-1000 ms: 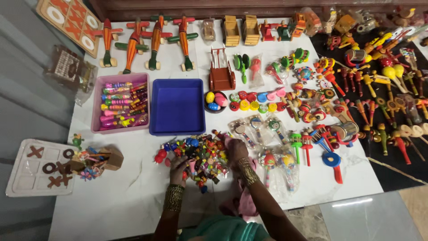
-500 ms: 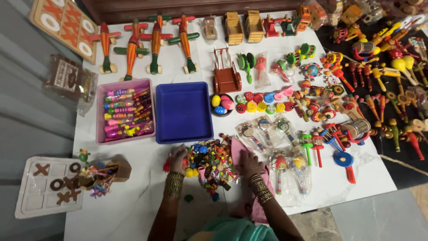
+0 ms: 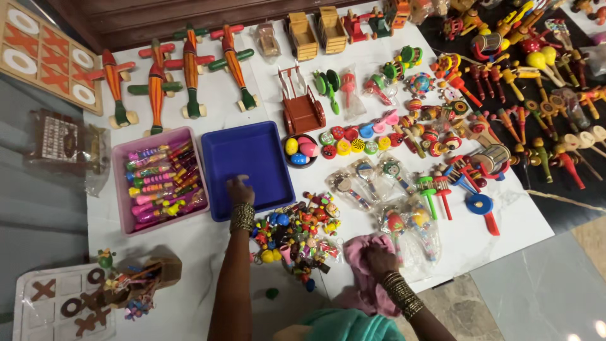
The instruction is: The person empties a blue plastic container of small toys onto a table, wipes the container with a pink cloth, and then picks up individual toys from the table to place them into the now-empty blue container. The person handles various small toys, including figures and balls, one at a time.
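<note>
Left hand (image 3: 240, 191) resting flat, fingers loose, holding nothing, on blue tray (image 3: 252, 146) rim; toy pile (image 3: 297, 232) at four o'clock. Right hand (image 3: 380, 259) gripping pink cloth (image 3: 361, 278) (wiping stage, seemingly). Next: careful reach into the pile.

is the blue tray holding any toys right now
No, the blue tray is bare inside; only the left hand rests on its near edge, with the toy pile lying outside it.

Four wooden toy planes (image 3: 183, 72), two trays (image 3: 249, 167), two toy carts (image 3: 315, 31)
</note>
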The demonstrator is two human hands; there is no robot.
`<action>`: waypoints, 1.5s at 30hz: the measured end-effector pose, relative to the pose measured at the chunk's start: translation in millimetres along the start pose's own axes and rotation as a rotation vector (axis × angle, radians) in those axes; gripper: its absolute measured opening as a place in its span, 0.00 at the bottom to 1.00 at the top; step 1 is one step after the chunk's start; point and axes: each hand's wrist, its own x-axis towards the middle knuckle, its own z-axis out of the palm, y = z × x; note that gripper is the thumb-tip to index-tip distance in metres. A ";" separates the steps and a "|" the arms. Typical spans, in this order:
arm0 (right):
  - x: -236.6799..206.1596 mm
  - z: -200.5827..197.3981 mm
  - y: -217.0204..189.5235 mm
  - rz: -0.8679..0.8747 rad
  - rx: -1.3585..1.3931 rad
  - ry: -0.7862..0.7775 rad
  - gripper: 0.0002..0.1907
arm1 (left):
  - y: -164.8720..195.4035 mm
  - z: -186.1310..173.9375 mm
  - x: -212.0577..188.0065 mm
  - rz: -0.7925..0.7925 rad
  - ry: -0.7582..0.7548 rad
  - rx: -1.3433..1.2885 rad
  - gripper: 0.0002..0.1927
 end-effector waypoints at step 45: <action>132.9 -58.3 -48.6 0.357 1.566 -0.084 0.12 | 90.8 71.0 -59.4 0.912 -0.195 -0.055 0.10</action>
